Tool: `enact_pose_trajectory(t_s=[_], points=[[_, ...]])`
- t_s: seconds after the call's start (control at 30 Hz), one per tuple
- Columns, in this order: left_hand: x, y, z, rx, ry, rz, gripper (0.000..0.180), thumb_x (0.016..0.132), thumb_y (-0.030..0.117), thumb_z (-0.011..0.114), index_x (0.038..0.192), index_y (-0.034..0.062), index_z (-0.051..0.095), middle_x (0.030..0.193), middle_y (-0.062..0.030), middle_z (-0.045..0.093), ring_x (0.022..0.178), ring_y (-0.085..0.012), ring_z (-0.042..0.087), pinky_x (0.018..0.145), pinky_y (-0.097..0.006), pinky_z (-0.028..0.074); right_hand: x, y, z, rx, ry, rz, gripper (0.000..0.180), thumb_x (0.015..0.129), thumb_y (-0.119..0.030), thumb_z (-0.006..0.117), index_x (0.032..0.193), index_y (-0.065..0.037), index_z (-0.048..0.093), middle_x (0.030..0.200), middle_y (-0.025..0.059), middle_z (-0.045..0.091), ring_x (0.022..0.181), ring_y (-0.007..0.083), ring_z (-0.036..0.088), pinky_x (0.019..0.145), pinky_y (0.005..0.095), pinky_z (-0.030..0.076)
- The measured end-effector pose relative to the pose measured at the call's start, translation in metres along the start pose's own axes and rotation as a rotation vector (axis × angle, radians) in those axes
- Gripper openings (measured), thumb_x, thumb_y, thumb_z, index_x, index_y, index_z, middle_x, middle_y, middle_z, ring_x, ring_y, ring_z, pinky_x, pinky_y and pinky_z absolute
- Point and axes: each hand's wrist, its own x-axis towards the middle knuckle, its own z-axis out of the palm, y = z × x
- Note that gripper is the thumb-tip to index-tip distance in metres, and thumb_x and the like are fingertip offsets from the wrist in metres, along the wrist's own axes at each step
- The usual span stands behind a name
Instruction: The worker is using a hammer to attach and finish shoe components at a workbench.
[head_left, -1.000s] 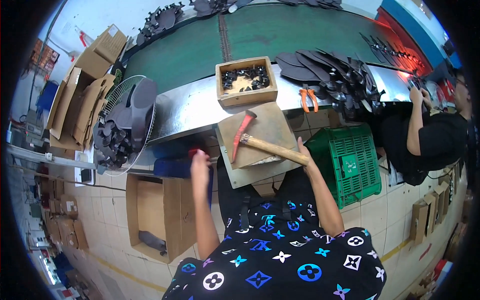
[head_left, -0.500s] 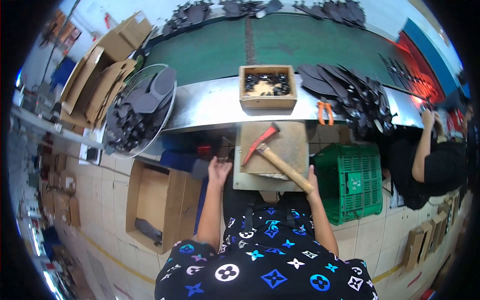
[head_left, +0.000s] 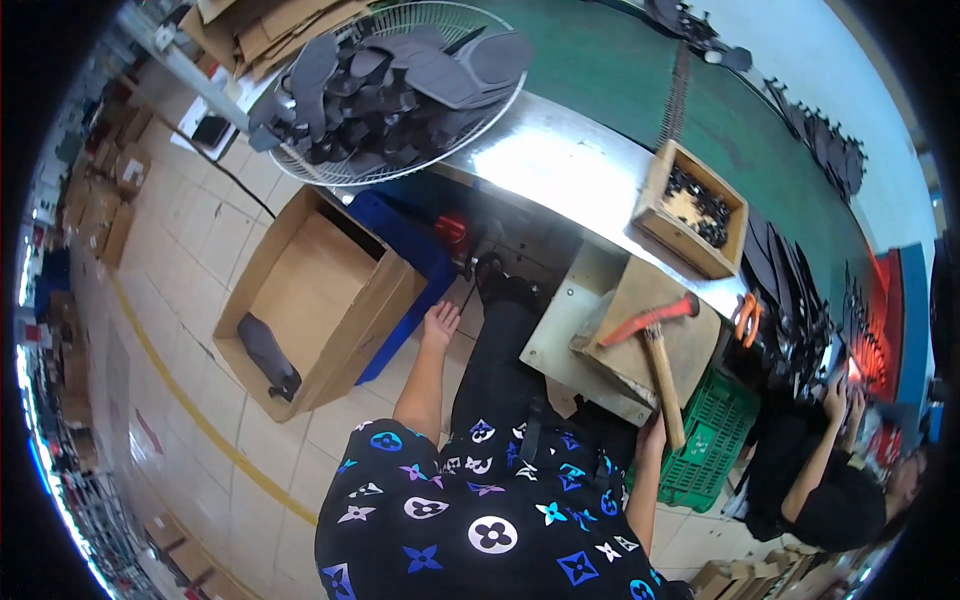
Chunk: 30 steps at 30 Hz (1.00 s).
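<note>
My left hand (head_left: 441,322) is empty, its fingers apart, over the floor beside a blue bin (head_left: 398,322) and an open cardboard box (head_left: 365,335). One dark grey sandal sole (head_left: 266,352) lies inside that box. On a block (head_left: 640,290) fixed to a metal stand (head_left: 556,322) rests a hammer (head_left: 662,372) with a red head and wooden handle. By the stand's edge, close to the handle's end, is my right hand (head_left: 652,437); its fingers are mostly hidden, so any grip cannot be made out.
A wire basket (head_left: 492,118) heaped with dark grey soles stands at the left. Along the metal bench (head_left: 570,150) are a wooden box (head_left: 690,252) of small black parts, orange-handled pliers (head_left: 746,320) and more soles (head_left: 790,280). A green crate (head_left: 715,440) and a co-worker (head_left: 820,490) are at right.
The view has turned left, so bench and stand appear farther right. A grey shape beside my left hand is no longer there. The hammer still lies on the block.
</note>
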Motion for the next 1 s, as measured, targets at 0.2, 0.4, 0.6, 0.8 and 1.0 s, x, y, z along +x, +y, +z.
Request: enact_pose_trajectory(t_s=[0.2, 0.4, 0.6, 0.8, 1.0], points=[[0.042, -0.027, -0.041, 0.077, 0.038, -0.107, 0.042, 0.094, 0.030, 0.050, 0.131, 0.0105, 0.053, 0.135, -0.0067, 0.061, 0.122, -0.0288, 0.058, 0.105, -0.042, 0.042, 0.007, -0.011, -0.003, -0.189, -0.230, -0.022, 0.064, 0.102, -0.049, 0.046, 0.149, -0.007, 0.038, 0.151, 0.0066, 0.043, 0.141, 0.0224, 0.037, 0.118, 0.0383, 0.027], [0.104, -0.037, -0.005, 0.333, -0.002, -0.067, 0.037, 0.094, 0.033, 0.056, 0.124, 0.0137, 0.063, 0.124, -0.0059, 0.063, 0.101, -0.0223, 0.062, 0.084, -0.039, 0.048, 0.079, 0.029, -0.079, -0.214, -0.304, -0.158, 0.054, 0.103, -0.045, 0.048, 0.144, -0.011, 0.044, 0.136, 0.0031, 0.052, 0.125, 0.0212, 0.047, 0.109, 0.0376, 0.036], [0.100, 0.001, 0.096, 0.573, -0.128, -0.139, 0.036, 0.088, 0.021, 0.063, 0.121, 0.0079, 0.064, 0.117, -0.0150, 0.064, 0.097, -0.0288, 0.062, 0.081, -0.040, 0.050, 0.077, -0.035, -0.049, -0.939, -0.373, -0.655, 0.023, 0.089, -0.008, 0.050, 0.107, -0.005, 0.063, 0.087, 0.0034, 0.056, 0.080, 0.0146, 0.051, 0.074, 0.0302, 0.044], [0.136, 0.003, 0.068, 0.483, -0.042, -0.115, 0.035, 0.087, 0.019, 0.063, 0.121, 0.0077, 0.064, 0.117, -0.0156, 0.064, 0.097, -0.0294, 0.061, 0.082, -0.040, 0.050, 0.135, -0.098, 0.042, -1.140, -0.520, -0.706, 0.021, 0.090, -0.010, 0.050, 0.105, -0.004, 0.063, 0.085, 0.0041, 0.056, 0.078, 0.0154, 0.051, 0.072, 0.0313, 0.044], [0.180, -0.037, 0.082, 0.451, -0.054, -0.082, 0.035, 0.086, 0.017, 0.063, 0.120, 0.0075, 0.063, 0.116, -0.0163, 0.063, 0.098, -0.0302, 0.061, 0.082, -0.041, 0.050, 0.170, -0.155, 0.115, -1.315, -0.556, -0.809, 0.020, 0.090, -0.012, 0.049, 0.102, -0.004, 0.063, 0.084, 0.0047, 0.057, 0.077, 0.0162, 0.052, 0.071, 0.0324, 0.044]])
